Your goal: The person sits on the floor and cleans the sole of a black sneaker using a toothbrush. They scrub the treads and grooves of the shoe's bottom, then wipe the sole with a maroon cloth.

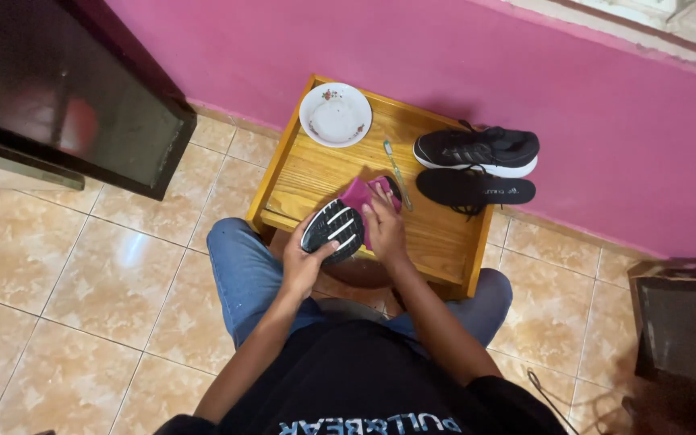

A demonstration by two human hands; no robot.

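The left hand (304, 262) gripped a black sneaker, sole up (333, 228), at the near edge of the small wooden table (316, 173); the right hand (384, 225) pressed a pink cloth (358, 193) against it. A turquoise toothbrush (397, 173) and white bowl (335, 114) lay beyond, with open tabletop between them.

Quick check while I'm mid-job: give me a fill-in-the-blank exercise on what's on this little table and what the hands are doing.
1. The left hand holds a black shoe with its ____ turned up.
2. The right hand presses a ____ cloth against that shoe.
3. The toothbrush lies between the white bowl and the ____ shoe on the wooden table.
4. A loose black ____ lies before the second shoe.

Missing words: sole; pink; second; insole
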